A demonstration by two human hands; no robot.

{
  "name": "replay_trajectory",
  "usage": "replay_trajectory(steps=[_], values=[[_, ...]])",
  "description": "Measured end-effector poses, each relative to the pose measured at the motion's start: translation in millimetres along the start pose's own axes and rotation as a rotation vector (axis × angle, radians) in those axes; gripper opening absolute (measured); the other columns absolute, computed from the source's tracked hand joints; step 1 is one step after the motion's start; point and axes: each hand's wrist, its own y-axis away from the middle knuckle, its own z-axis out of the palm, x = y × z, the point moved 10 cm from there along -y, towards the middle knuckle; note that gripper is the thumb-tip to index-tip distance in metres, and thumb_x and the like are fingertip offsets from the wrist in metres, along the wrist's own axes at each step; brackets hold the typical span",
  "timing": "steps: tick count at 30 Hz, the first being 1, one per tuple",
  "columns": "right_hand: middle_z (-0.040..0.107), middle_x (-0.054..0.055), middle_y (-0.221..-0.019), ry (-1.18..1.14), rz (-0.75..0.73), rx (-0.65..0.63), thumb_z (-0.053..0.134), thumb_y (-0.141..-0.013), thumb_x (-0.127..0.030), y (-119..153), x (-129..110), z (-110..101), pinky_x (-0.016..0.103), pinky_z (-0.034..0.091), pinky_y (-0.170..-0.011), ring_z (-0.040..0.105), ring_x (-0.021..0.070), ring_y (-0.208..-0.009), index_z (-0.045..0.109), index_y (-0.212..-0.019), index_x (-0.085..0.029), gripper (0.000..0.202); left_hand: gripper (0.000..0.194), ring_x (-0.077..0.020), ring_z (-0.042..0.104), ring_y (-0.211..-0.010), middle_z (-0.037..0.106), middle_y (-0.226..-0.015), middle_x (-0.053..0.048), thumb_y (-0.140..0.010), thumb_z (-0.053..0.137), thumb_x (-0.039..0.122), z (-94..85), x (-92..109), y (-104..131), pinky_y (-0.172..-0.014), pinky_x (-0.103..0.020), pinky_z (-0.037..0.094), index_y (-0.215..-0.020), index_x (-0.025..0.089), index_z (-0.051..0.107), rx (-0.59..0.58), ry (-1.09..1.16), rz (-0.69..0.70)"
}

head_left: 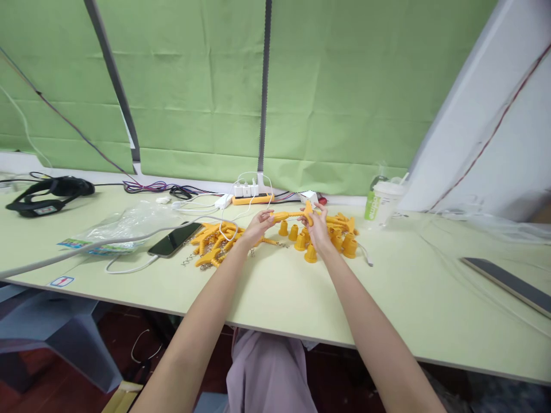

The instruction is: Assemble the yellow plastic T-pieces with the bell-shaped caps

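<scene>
Both my hands hold one yellow plastic piece (294, 214) level above the table. It has a long ridged shaft with a pointed crosspiece at its right end. My left hand (259, 225) pinches the shaft's left end, and my right hand (317, 225) is closed around the crosspiece end. Left of and below my left hand lies a pile of similar yellow pieces (213, 242), with small metal chains among them. Several yellow bell-shaped cups (310, 253) stand around my right hand. More yellow pieces (342, 221) lie behind them.
A phone (175, 240) with a white cable and a clear plastic bag (129, 221) lie on the left. Behind is a power strip (252, 198) with plugs. To the right are a lidded drink cup (384, 203) and a dark flat device (508, 281). A black headset (49, 195) sits far left.
</scene>
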Motion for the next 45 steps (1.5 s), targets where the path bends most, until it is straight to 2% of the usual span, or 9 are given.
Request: replay_trajectory(steps=[3, 10, 16, 19, 23, 25, 30, 39, 45], values=[[0.061, -0.006, -0.094, 0.010, -0.016, -0.058, 0.057, -0.072, -0.032, 0.8, 0.5, 5.7, 0.026, 0.048, -0.069, 0.060, 0.0076, -0.062, 0.037, -0.099, -0.031, 0.033, 0.038, -0.0187, 0.062, -0.095, 0.066, -0.096, -0.007, -0.067, 0.076, 0.031, -6.7, 1.0, -0.8, -0.100, -0.041, 0.033, -0.096, 0.017, 0.056, 0.039, 0.026, -0.004], [0.063, 0.000, -0.106, 0.240, -0.058, -0.207, 0.046, -0.081, -0.043, 8.1, -13.2, 15.1, 0.031, 0.047, -0.075, 0.064, 0.0148, -0.079, 0.052, -0.101, -0.031, 0.024, 0.040, -0.0181, 0.062, -0.097, 0.067, -0.095, -0.005, -0.066, 0.076, 0.030, -7.9, 15.7, 4.2, -0.102, -0.038, 0.033, -0.099, 0.018, 0.056, 0.003, 0.084, 0.007], [0.066, 0.000, -0.094, 0.409, -0.118, -0.253, 0.049, -0.080, -0.037, 10.5, -18.9, 16.9, 0.032, 0.043, -0.082, 0.062, 0.0164, -0.084, 0.060, -0.107, -0.029, 0.030, 0.036, -0.0173, 0.060, -0.104, 0.066, -0.097, -0.004, -0.070, 0.073, 0.028, -16.8, 22.5, 5.2, -0.104, -0.037, 0.032, -0.101, 0.019, 0.057, 0.030, 0.070, 0.042], [0.064, 0.001, -0.076, 0.514, -0.156, -0.199, 0.058, -0.075, -0.041, 9.2, -22.2, 13.2, 0.031, 0.043, -0.072, 0.058, 0.0169, -0.071, 0.064, -0.105, -0.025, 0.035, 0.036, -0.0174, 0.060, -0.104, 0.065, -0.100, -0.005, -0.069, 0.074, 0.029, -20.6, 23.3, 5.3, -0.103, -0.037, 0.033, -0.099, 0.019, 0.058, 0.053, 0.058, 0.048], [0.058, 0.002, -0.069, 0.688, -0.270, -0.064, 0.062, -0.071, -0.047, 7.9, -34.7, 4.2, 0.030, 0.041, -0.064, 0.050, 0.0152, -0.063, 0.068, -0.072, -0.020, 0.028, 0.040, -0.0178, 0.061, -0.101, 0.063, -0.104, -0.006, -0.067, 0.075, 0.030, -21.4, 21.9, 5.6, -0.103, -0.037, 0.034, -0.102, 0.018, 0.058, 0.055, 0.033, 0.033], [0.059, 0.003, -0.078, 0.671, -0.284, -0.058, 0.062, -0.071, -0.048, 7.8, -35.9, 3.6, 0.029, 0.041, -0.063, 0.050, 0.0142, -0.064, 0.066, -0.069, -0.020, 0.029, 0.042, -0.0183, 0.062, -0.100, 0.064, -0.103, -0.006, -0.065, 0.076, 0.030, -21.0, 20.9, 5.6, -0.103, -0.037, 0.034, -0.102, 0.018, 0.058, 0.048, 0.033, 0.030], [0.056, -0.003, -0.076, 0.463, -0.164, -0.089, 0.064, -0.070, -0.046, 8.1, -24.7, 3.7, 0.023, 0.039, -0.047, 0.045, 0.0080, -0.047, 0.059, -0.105, -0.026, 0.040, 0.041, -0.0183, 0.061, -0.100, 0.064, -0.101, -0.005, -0.065, 0.076, 0.030, -21.9, 17.8, 6.2, -0.103, -0.038, 0.034, -0.101, 0.019, 0.059, 0.062, 0.019, 0.002], [0.061, 0.001, -0.068, 0.403, -0.131, -0.164, 0.050, -0.079, -0.048, 6.8, -27.5, 10.0, 0.022, 0.033, -0.040, 0.051, 0.0089, -0.045, 0.063, -0.093, -0.021, 0.033, 0.041, -0.0193, 0.058, -0.105, 0.063, -0.098, -0.005, -0.062, 0.077, 0.028, -17.2, 22.1, 7.5, -0.104, -0.039, 0.032, -0.098, 0.019, 0.060, 0.038, 0.021, 0.017], [0.063, 0.001, -0.076, 0.474, -0.111, -0.221, 0.061, -0.070, -0.038, 6.5, -24.5, 12.3, 0.023, 0.038, -0.047, 0.052, 0.0109, -0.055, 0.066, -0.101, -0.022, 0.036, 0.043, -0.0186, 0.059, -0.103, 0.062, -0.100, -0.005, -0.060, 0.079, 0.029, -23.4, 23.5, 5.7, -0.104, -0.038, 0.032, -0.097, 0.019, 0.060, 0.071, 0.035, 0.035]])
